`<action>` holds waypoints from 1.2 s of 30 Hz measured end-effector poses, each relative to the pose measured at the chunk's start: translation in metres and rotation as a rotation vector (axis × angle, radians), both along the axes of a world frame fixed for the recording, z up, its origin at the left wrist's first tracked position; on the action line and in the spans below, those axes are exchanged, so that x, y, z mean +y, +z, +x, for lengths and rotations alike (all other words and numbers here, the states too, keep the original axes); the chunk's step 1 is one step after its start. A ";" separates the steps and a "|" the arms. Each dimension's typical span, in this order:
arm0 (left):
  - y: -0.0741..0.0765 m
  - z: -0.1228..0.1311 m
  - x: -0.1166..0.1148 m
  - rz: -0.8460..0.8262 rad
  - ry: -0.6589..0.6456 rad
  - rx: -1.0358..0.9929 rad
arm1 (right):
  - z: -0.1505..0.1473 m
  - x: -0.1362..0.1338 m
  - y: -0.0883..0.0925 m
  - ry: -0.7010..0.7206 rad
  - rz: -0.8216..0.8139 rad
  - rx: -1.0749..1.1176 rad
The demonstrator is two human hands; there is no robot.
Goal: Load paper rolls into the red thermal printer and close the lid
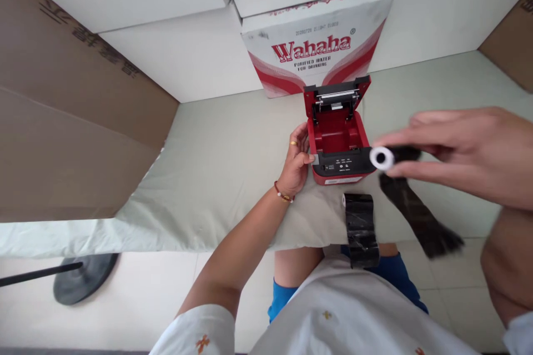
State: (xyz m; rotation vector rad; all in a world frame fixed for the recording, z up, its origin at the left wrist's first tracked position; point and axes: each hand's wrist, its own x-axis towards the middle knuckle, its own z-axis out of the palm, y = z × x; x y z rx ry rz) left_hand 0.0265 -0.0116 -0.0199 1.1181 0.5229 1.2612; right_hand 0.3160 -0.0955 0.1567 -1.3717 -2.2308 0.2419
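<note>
A small red and black printer stands on the cloth-covered table with its lid raised and its red inside bare. My left hand grips the printer's left side, thumb on the front corner and fingers along the wall. Pinched between the thumb and fingers of my right hand is a black ribbon roll with a white core, held at the printer's right front corner. A loose length of black ribbon trails down from it, blurred at its end. Another black ribbon roll lies in front of the printer, its tail hanging over the table edge.
A Wahaha water carton stands behind the printer against white boxes. Brown cardboard boxes rise at the left and far right. The table's front edge is just before my lap. A round black stand base sits on the floor.
</note>
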 end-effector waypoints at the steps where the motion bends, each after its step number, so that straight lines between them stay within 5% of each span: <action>1: 0.000 0.000 0.000 0.002 0.000 -0.004 | -0.017 0.016 0.000 0.036 -0.032 -0.038; 7: -0.003 0.000 0.000 -0.008 0.009 -0.017 | -0.094 0.077 -0.033 -0.131 -0.145 -0.315; 13: -0.004 -0.001 0.002 -0.028 0.007 -0.029 | -0.109 0.095 -0.049 -0.170 -0.092 -0.379; 20: -0.005 0.001 -0.007 0.084 0.103 0.048 | -0.128 0.107 -0.046 -0.177 -0.262 -0.533; 23: 0.003 -0.005 -0.022 0.381 0.305 0.309 | -0.120 0.100 -0.042 -0.080 -0.234 -0.419; 27: 0.017 -0.012 -0.038 0.832 0.423 0.648 | -0.099 0.072 -0.022 0.050 -0.191 0.088; 32: 0.023 -0.008 -0.045 1.034 0.513 0.742 | -0.069 0.076 -0.020 -0.318 0.386 0.487; 36: 0.024 -0.005 -0.048 1.087 0.572 0.746 | -0.060 0.096 -0.039 -0.279 0.305 0.391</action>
